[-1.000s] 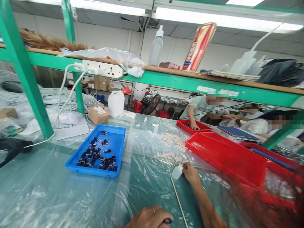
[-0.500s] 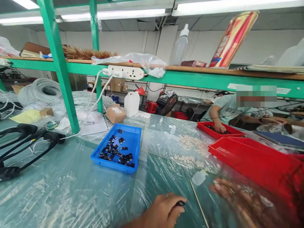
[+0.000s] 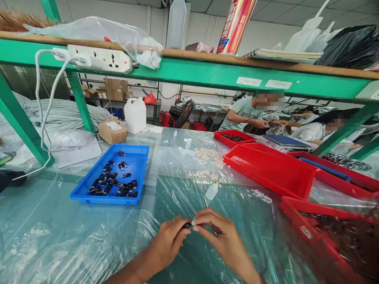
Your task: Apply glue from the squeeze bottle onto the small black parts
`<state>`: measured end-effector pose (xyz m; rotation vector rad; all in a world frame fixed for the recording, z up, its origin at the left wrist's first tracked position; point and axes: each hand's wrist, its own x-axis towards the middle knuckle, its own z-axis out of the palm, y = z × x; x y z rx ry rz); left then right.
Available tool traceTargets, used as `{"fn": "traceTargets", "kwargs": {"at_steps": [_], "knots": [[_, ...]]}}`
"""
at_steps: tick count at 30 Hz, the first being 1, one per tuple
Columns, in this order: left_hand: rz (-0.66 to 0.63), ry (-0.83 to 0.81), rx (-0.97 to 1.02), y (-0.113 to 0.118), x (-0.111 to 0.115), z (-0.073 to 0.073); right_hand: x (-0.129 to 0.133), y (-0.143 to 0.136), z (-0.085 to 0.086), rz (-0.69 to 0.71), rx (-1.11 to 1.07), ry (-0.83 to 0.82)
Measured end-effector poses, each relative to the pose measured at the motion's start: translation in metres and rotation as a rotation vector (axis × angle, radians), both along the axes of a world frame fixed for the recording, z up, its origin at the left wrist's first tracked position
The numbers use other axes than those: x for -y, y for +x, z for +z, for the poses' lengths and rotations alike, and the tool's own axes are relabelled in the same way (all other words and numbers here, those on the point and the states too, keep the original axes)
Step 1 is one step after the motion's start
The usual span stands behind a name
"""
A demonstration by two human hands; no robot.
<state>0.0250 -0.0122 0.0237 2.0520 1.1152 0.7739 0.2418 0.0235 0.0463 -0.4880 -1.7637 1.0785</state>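
Near the bottom centre, my left hand (image 3: 168, 240) pinches a small black piece (image 3: 186, 225) between thumb and forefinger. Facing it, my right hand (image 3: 217, 232) holds a small white piece (image 3: 193, 223) at its fingertips, right beside the black one; whether the two pieces touch is too small to tell. A thin stick (image 3: 205, 202) lies just beyond my right hand, partly hidden by it. Past the stick is a small translucent bottle (image 3: 212, 191). Many pale flat pieces (image 3: 207, 156) are spread on the plastic sheet behind the bottle.
A blue tray (image 3: 76, 193) with black pieces stands at left. Red trays (image 3: 269, 167) line the right side; the nearest red tray (image 3: 291, 205) holds dark parts. A green shelf beam (image 3: 207, 77) crosses above. Other people sit beyond the table at right.
The view has turned right. My right hand has come from the red trays to my left hand and now shows a white piece. The far person's hand has left the small red tray.
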Motion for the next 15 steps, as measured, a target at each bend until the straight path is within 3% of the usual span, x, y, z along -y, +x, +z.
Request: {"fn": "traceTargets", "kwargs": {"at_steps": [5, 9, 15], "knots": [[-0.006, 0.002, -0.011, 0.000, 0.000, 0.001, 0.007, -0.005, 0.007, -0.020, -0.016, 0.033], [-0.041, -0.014, 0.011, -0.002, -0.001, 0.004, 0.007, -0.009, 0.002, -0.024, -0.034, 0.053], [-0.085, -0.215, 0.141, -0.005, -0.002, -0.003, 0.008, -0.010, -0.005, 0.028, -0.012, 0.069]]}}
